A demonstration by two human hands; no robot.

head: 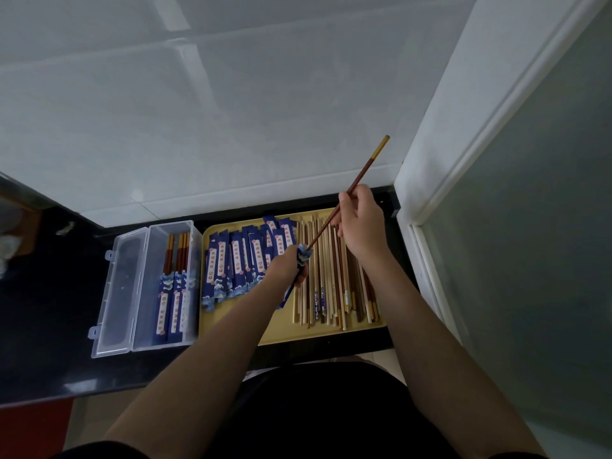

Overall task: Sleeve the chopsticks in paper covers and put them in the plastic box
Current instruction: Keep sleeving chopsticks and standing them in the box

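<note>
- Done: about three sleeved pairs are laid in the clear plastic box (155, 286).
- In hand: a dark red chopstick (344, 200) is pinched in the right hand (359, 223)'s grip, its tip entering a blue paper cover (299, 270) clasped by the left hand (286, 266).
- Left: many bare chopsticks (331, 286) and empty blue covers (238, 263) are seen on the yellow tray (281, 332).

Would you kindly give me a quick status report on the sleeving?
Left hand grips paper cover. Right hand feeds chopsticks into it. Plastic box open, some sleeved. Nothing in the way.

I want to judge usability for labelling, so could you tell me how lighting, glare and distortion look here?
Head view: dim, soft light; glare patches on the glossy white tiled wall; wide-angle bending along the black countertop; print on the blue paper covers is blurry.
</note>
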